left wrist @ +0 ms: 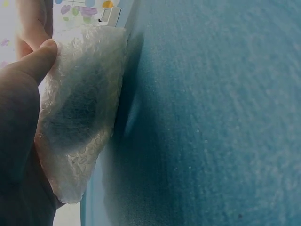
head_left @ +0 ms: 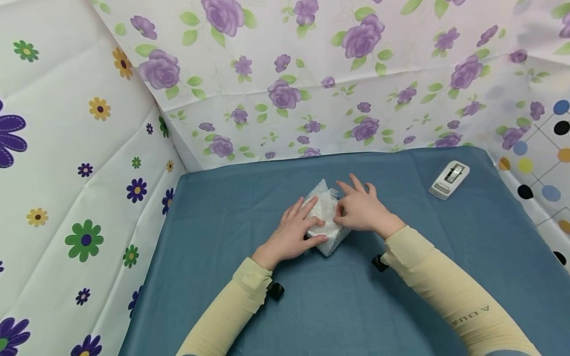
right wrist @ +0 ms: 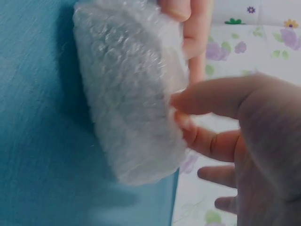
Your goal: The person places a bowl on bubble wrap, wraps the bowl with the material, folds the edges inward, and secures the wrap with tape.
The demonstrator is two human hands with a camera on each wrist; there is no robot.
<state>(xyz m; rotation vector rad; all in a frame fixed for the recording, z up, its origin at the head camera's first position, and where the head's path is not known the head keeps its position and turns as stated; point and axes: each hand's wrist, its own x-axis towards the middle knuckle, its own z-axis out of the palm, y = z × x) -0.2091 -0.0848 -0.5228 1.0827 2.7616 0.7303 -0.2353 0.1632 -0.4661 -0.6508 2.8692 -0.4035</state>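
Observation:
A bubble-wrapped package [head_left: 326, 212] lies on the blue cloth, and a dark shape shows through the wrap [left wrist: 77, 110] in the left wrist view. My left hand [head_left: 291, 232] rests across its left side, fingers spread and thumb along the near edge. At the package's right side, my right hand [head_left: 360, 207] pinches the upper edge of the bubble wrap between thumb and index finger, its other fingers held out. In the right wrist view the thumb and index fingertips meet at the wrap's edge. What is inside the package cannot be made out.
A white-and-grey oblong device [head_left: 450, 180] with a dark slot lies at the back right of the blue cloth-covered table [head_left: 213, 296]. Flower-printed sheets [head_left: 285, 74] stand along the back and left; a dotted one [head_left: 547, 163] is on the right.

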